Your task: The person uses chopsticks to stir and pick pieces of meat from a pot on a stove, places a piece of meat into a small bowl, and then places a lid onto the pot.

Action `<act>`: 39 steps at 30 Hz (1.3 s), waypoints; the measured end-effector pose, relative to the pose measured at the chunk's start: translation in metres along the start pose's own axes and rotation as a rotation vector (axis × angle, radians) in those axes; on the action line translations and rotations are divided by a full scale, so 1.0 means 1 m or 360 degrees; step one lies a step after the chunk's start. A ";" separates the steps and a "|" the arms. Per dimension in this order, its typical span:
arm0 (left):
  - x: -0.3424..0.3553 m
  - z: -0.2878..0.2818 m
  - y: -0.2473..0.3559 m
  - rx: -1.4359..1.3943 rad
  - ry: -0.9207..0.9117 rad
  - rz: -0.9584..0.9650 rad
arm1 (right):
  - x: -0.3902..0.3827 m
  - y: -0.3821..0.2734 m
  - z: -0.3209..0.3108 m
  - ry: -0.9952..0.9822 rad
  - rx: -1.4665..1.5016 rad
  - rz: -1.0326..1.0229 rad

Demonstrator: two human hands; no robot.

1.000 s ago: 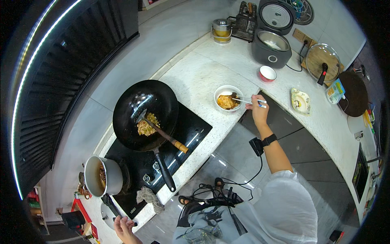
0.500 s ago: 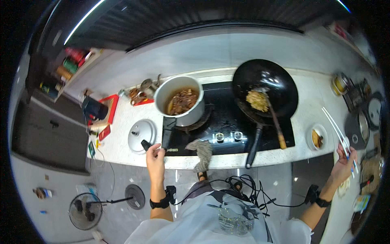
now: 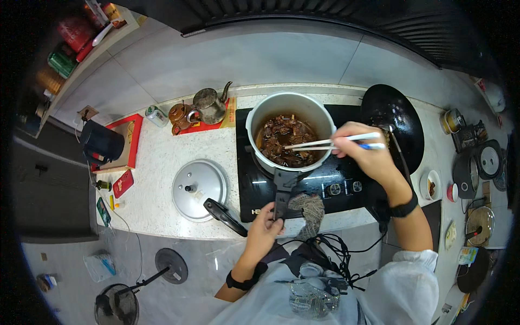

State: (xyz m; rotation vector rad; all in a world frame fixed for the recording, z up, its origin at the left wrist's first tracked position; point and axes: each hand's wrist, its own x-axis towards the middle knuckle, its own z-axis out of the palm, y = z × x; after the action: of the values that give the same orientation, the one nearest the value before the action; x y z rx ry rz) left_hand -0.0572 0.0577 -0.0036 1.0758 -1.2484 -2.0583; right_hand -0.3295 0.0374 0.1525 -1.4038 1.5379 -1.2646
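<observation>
My right hand (image 3: 364, 150) holds a pair of white chopsticks (image 3: 319, 144) with blue ends, their tips down in the pot among dark brown meat pieces (image 3: 286, 135) and broth. The grey metal pressure cooker pot (image 3: 253, 142) stands uncovered on the left side of the black cooktop (image 3: 341, 203). My left hand (image 3: 264, 226) is closed around the end of the pot's black handle (image 3: 285, 189), which points toward me. To the left, the round silver lid (image 3: 197, 181) lies on the counter, its black handle reaching close to my left hand.
A black wok (image 3: 398, 108) stands on the right burner, partly behind my right arm. A striped cloth (image 3: 311, 212) lies at the cooktop's front edge. A dark metal kettle (image 3: 210, 105) sits at the back left, and a white bowl (image 3: 430, 187) at right.
My right hand has brought the chopsticks from the right counter into the pot. My left hand has moved from beside the lid's handle to the pot's handle. The view has shifted.
</observation>
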 end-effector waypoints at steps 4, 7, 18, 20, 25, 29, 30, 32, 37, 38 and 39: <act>0.006 -0.015 0.001 -0.0097 -0.0172 -0.0138 | 0.035 0.027 0.033 -0.0341 -0.0283 0.0281; 0.008 -0.022 0.001 -0.0140 -0.0286 -0.0121 | 0.045 0.044 0.045 -0.0335 -0.0328 0.0325; 0.014 -0.030 0.005 -0.0191 -0.0454 -0.0190 | 0.064 0.066 0.026 0.0266 -0.0031 0.0345; 0.015 -0.030 0.007 -0.0201 -0.0459 -0.0229 | 0.061 0.063 0.018 0.0360 -0.0067 0.0335; 0.015 -0.029 0.012 -0.0178 -0.0483 -0.0257 | 0.052 0.054 0.004 0.0449 -0.0099 0.0373; 0.016 -0.030 0.013 -0.0171 -0.0481 -0.0286 | 0.047 0.047 0.001 0.0450 -0.0185 0.0408; 0.017 -0.030 0.013 -0.0151 -0.0494 -0.0269 | 0.047 0.046 0.002 0.0444 -0.0172 0.0409; 0.018 -0.030 0.013 -0.0135 -0.0503 -0.0288 | 0.049 0.048 0.009 0.0432 -0.0058 0.0400; 0.018 -0.029 0.014 -0.0163 -0.0496 -0.0305 | 0.061 0.066 0.033 0.0290 0.0001 0.0391; 0.018 -0.029 0.015 -0.0170 -0.0484 -0.0336 | 0.064 0.069 0.035 0.0270 0.0001 0.0434; 0.018 -0.029 0.015 -0.0161 -0.0491 -0.0310 | 0.066 0.072 0.036 0.0269 -0.0030 0.0434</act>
State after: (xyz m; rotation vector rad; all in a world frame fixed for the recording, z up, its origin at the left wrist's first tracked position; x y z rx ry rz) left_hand -0.0427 0.0231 -0.0050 0.8874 -1.2036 -2.4821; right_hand -0.3294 -0.0392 0.0811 -1.0756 1.7899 -1.2265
